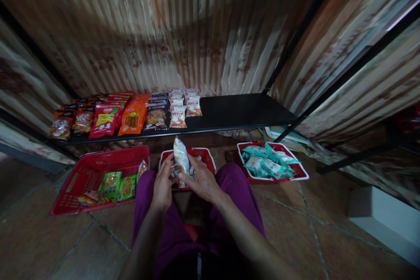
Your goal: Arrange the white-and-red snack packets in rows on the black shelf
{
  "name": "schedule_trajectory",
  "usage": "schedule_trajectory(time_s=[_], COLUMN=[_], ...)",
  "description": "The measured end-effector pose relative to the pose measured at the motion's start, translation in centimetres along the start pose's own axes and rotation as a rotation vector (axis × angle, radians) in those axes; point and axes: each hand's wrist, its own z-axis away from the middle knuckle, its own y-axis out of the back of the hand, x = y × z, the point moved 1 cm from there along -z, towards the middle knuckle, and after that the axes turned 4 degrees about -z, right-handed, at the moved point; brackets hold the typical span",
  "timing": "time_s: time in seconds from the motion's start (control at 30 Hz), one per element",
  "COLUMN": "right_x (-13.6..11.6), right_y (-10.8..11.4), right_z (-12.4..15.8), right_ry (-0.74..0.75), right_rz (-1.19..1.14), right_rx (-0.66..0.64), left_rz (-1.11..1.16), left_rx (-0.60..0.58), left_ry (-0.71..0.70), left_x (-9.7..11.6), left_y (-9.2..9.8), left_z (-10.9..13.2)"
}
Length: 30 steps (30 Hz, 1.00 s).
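White film, printed with fine lettering and yellowish toward the top: a small snack packet, held upright with a slight lean over the middle red basket, between the seated person's knees. Left hand half curled, its fingers against the packet's left side; right hand cupped more loosely, thumb reaching across near the lower end, fingers at the right flank. Both appear to have hold of it, though how firmly I cannot tell. Packet looks puffed, so I judge it light, soft-walled and a little slippery, with contents that could crumble under a hard squeeze. Best grip, to my mind: the flat end seam, or both side edges lightly pinched, sparing the belly. More packets lie in the basket below, largely hidden by the hands. Beyond the knees, a black shelf carries rows of goods: similar white packets at the right end of the display, then, going left, dark potato-chip packets, orange bags, red bags and brown-and-orange bags. On the tiled floor, left of the person, a larger red basket holds green packets; to the right, a white-rimmed basket is heaped with teal packets. Purple trousers frame the work; striped, creased sheeting hangs behind.
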Motion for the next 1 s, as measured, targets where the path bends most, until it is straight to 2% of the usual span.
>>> schedule_trajectory(time_s=[0.2,0.4,0.53,0.67,0.83,1.0], right_x=[0.0,2.2,2.9,2.2,1.6,2.0], right_y=[0.1,-0.6,-0.8,-0.4,-0.1,-0.1], right_z=[-0.1,0.0,0.2,0.1,-0.2,-0.3], right_ry=[-0.132,-0.257,-0.381,-0.468,-0.511,-0.542], right_rz=[-0.21,-0.554,-0.859,-1.082,-1.197,-1.24], right_rx=[0.029,0.178,0.256,0.282,0.311,0.346], left_rz=[-0.063,-0.066,-0.039,-0.073,-0.141,-0.154], left_rx=[0.03,0.006,0.096,0.153,0.03,-0.063], left_ry=[-0.059,-0.09,-0.142,-0.119,-0.015,0.012], left_x=[0.6,0.9,0.5,0.2,0.0,-0.3], left_y=[-0.3,-0.8,-0.6,-0.1,-0.4,-0.8], left_z=[0.3,0.8,0.2,-0.3,0.3,0.5])
